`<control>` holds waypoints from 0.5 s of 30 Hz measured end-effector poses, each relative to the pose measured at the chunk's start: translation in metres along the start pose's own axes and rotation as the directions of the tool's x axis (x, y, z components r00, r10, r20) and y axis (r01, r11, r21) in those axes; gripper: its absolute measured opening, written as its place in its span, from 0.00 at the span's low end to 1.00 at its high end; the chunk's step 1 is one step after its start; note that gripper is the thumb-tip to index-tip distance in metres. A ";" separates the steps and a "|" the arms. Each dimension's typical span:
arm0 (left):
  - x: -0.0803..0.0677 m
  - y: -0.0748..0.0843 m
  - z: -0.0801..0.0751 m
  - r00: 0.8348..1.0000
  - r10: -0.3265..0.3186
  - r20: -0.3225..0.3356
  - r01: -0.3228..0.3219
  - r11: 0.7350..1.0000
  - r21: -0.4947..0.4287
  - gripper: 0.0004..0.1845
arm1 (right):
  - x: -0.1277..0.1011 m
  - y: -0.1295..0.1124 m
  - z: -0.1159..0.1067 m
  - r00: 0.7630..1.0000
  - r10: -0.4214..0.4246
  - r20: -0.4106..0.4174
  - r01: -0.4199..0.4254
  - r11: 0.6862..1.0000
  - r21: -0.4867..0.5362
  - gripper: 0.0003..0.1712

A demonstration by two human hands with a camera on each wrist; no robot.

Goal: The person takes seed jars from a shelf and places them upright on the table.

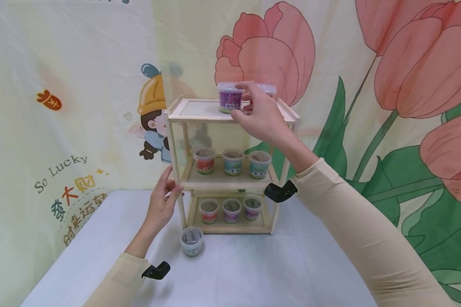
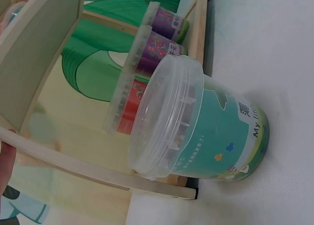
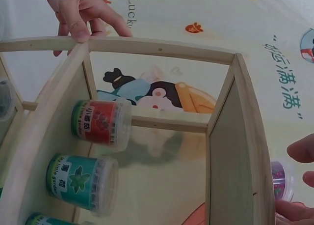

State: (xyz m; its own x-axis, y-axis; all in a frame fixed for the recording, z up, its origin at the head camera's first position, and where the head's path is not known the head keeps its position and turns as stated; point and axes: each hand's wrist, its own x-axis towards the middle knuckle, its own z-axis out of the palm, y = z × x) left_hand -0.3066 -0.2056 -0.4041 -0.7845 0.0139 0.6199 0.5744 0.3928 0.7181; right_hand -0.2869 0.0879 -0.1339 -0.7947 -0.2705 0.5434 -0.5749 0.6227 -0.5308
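Observation:
On the top tier of a wooden shelf rack (image 1: 211, 230) stands a purple-labelled lidded plastic cup (image 1: 227, 100). My right hand (image 1: 263, 113) is at that cup's right side, its thumb low and index finger near the lid. The right wrist view has these fingers spread, with a gap beside the purple cup (image 3: 278, 181). My left hand (image 1: 162, 204) holds the rack's left front post, thumb in front and other fingers behind. Below it, a teal-labelled cup (image 2: 221, 131) stands upright on the table, by the rack's front left foot.
A red cup (image 1: 205, 161) and two teal cups stand in a row on the middle tier. Several red and purple cups (image 1: 231, 211) fill the bottom tier. Another lidded cup (image 1: 268, 88) is partly hidden behind my right hand. A printed curtain (image 1: 100, 85) hangs behind.

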 end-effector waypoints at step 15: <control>0.000 0.001 -0.001 1.000 -0.006 0.006 0.006 1.000 0.009 0.39 | 0.027 -0.004 0.004 0.992 0.100 0.076 -0.090 0.988 -0.122 0.43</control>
State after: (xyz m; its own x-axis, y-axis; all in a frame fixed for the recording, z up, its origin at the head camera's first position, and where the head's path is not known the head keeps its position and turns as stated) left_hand -0.3061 -0.2058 -0.4030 -0.7892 0.0170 0.6139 0.5677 0.4016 0.7187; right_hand -0.3067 0.0754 -0.1193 -0.8607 -0.2616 0.4368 -0.4727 0.7293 -0.4947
